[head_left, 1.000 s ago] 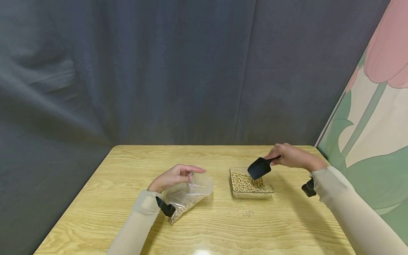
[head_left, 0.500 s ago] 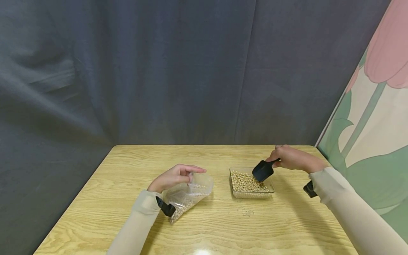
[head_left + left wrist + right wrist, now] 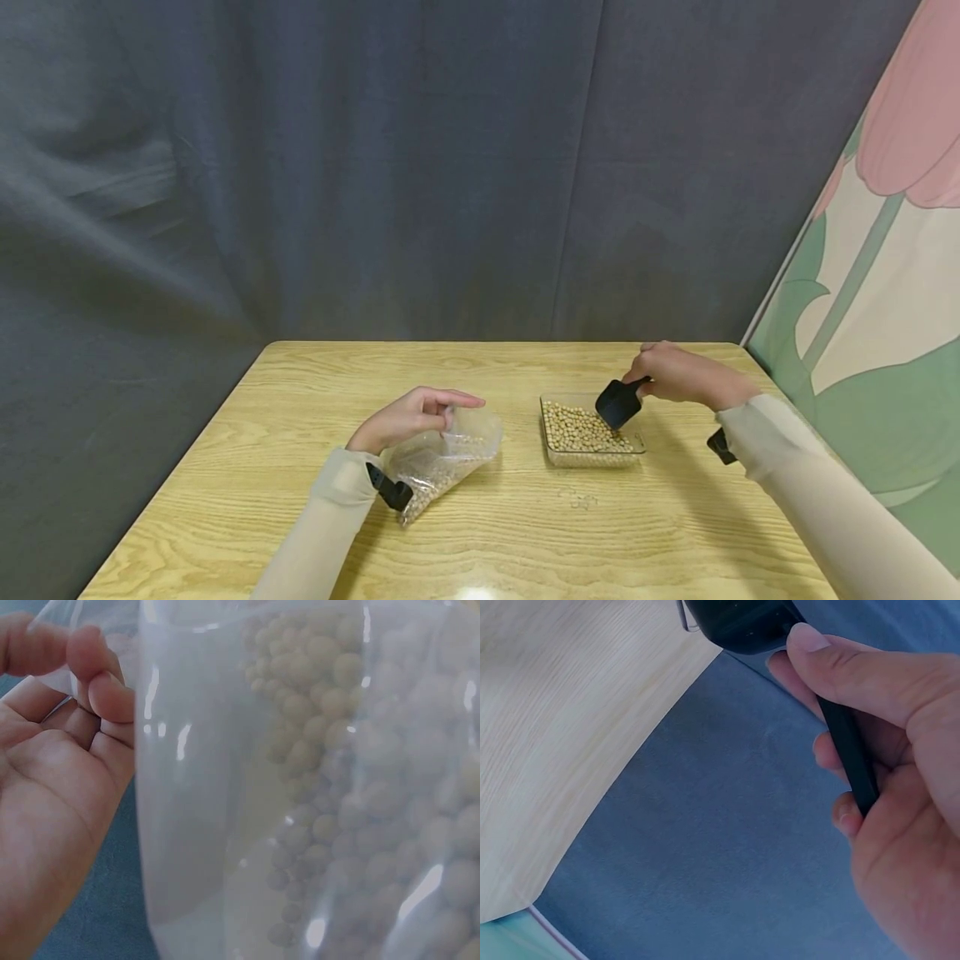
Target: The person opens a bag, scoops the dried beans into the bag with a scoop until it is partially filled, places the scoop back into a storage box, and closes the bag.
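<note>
My left hand (image 3: 411, 419) pinches the rim of a clear plastic bag (image 3: 474, 433), holding its mouth up. Pale round beans fill the lower part of the bag, and in the left wrist view the beans (image 3: 322, 712) show through the plastic. My right hand (image 3: 671, 372) grips a black scoop (image 3: 619, 405) by its handle; the right wrist view shows the handle (image 3: 847, 750) lying across the palm under the thumb. The scoop's head tilts down over the right part of a clear rectangular container (image 3: 596, 459), its lip at the yellowish beans (image 3: 577, 427) inside.
Both the bag and the container stand on a light wood-grain table (image 3: 300, 467). Faint marks (image 3: 577, 499) lie on the tabletop in front of the container. A dark curtain (image 3: 420, 183) hangs behind, and a flower-patterned panel (image 3: 885, 333) stands at the right.
My right hand has lowered the scoop slightly and shifted its head to the right, toward the container's right side. The left hand and the bag have stayed in place.
</note>
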`<state>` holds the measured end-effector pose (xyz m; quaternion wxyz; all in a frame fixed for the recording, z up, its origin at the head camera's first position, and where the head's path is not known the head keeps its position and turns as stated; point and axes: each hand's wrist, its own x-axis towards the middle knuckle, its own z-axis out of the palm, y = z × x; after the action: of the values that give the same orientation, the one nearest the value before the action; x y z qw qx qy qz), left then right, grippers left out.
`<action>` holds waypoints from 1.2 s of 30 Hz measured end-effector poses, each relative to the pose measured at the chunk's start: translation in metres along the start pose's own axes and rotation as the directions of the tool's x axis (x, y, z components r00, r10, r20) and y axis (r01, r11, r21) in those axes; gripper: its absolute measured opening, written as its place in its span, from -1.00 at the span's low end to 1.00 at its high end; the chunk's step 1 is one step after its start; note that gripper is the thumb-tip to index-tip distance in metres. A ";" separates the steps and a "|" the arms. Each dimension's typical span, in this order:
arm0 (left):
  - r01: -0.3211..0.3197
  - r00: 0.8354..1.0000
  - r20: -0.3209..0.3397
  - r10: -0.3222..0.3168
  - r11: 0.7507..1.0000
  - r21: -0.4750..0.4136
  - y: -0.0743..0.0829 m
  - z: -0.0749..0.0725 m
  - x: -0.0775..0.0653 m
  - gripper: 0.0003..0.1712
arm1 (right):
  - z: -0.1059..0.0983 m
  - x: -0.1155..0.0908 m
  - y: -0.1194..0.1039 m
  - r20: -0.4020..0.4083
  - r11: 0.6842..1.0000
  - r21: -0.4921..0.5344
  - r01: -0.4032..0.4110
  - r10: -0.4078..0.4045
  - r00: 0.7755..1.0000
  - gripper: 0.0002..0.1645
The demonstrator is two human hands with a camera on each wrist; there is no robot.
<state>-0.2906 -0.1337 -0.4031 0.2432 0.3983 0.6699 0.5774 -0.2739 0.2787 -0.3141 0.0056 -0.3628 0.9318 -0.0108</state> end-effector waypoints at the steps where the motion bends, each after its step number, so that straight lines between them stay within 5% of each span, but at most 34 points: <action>1: -0.003 1.000 0.003 0.003 1.000 0.000 0.000 0.000 0.000 -0.48 | 0.000 0.001 -0.001 0.005 1.000 -0.010 -0.003 0.003 1.000 -0.72; 15: -0.015 1.000 0.001 0.015 1.000 0.010 -0.001 -0.001 -0.001 -0.49 | 0.003 0.012 -0.013 0.075 0.996 -0.088 -0.029 0.036 0.997 -0.83; 26: 0.008 1.000 0.002 -0.008 1.000 0.018 0.001 0.000 -0.001 -0.48 | 0.005 0.012 -0.011 0.150 0.992 0.082 -0.091 0.078 0.986 -0.78; 36: -0.011 1.000 0.005 0.011 1.000 0.012 0.000 -0.001 -0.001 -0.49 | 0.014 0.009 0.004 0.139 0.971 0.209 -0.113 0.085 0.987 -0.71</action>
<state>-0.2909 -0.1345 -0.4034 0.2391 0.4048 0.6706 0.5738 -0.2825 0.2752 -0.3279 0.1059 -0.3129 0.9397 -0.0883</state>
